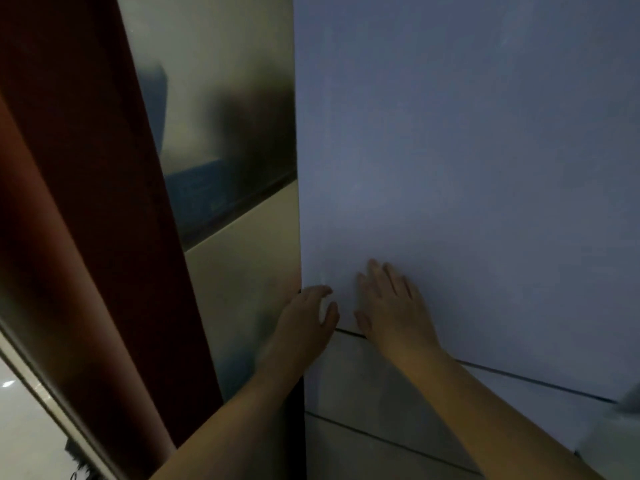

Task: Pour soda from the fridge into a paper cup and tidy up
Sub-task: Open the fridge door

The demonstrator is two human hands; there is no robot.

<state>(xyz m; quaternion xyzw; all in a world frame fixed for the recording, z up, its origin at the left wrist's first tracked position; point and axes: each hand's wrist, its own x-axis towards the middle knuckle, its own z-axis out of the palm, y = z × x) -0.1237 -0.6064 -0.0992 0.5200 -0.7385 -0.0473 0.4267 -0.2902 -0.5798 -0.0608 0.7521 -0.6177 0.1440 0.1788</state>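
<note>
Fridge door (pixel 467 168): pale, closed; no soda or paper cup in view, so pouring and tidying appear wholly outstanding, the soda presumably behind the door. Left hand (pixel 304 320): fingers curled at the door's left edge; right hand (pixel 391 306): fingers spread flat on the panel. Surroundings: glossy reflective wall (pixel 225 133), dark red curtain (pixel 86 202), dim light.

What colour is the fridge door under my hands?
Pale bluish grey, plain: the fridge door in the head view.
</note>
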